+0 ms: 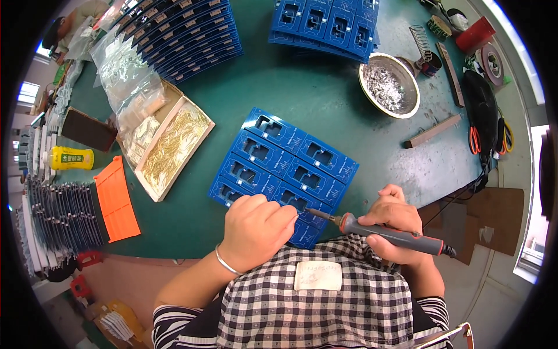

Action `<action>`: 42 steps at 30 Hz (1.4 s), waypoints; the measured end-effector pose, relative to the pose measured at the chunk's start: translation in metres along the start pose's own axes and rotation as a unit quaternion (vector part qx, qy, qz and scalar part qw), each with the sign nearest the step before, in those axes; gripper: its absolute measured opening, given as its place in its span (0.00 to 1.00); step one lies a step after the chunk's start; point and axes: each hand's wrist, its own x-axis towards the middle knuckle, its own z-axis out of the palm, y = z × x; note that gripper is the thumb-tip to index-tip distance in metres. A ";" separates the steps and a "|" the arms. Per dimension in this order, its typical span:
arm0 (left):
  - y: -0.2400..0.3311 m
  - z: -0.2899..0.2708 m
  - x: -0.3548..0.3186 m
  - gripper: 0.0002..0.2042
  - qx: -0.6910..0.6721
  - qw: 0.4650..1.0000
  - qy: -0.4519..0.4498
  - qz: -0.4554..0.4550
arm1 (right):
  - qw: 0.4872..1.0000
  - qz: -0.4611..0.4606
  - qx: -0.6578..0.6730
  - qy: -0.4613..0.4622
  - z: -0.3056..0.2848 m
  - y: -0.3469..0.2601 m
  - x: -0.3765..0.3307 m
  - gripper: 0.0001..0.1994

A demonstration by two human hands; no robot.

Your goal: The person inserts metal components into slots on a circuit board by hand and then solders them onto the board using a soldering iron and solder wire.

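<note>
A blue circuit board panel (283, 164) with rows of rectangular cut-outs lies at an angle on the green table in front of me. My right hand (397, 214) grips the grey handle of a soldering iron (410, 238). Its tip points left, at or just over the panel's near part; contact cannot be made out. Closed in a pinch, my left hand (256, 225) rests over the panel's near left edge, close to the iron's tip. A thin sliver shows at its fingertips, too small to name, and the hand hides the board beneath.
An open box (174, 148) of thin gold-coloured pins sits left, beside plastic bags (131, 78). Stacked blue boards (192, 41) and more panels (325, 23) stand at the back. Right are a bowl (411, 87) of silvery scraps, an iron stand (419, 43) and a bar (433, 131).
</note>
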 end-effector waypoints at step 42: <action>0.014 -0.036 -0.033 0.06 -0.288 0.929 0.039 -0.228 | 0.947 0.035 0.298 0.119 0.046 -0.022 -0.003 0.24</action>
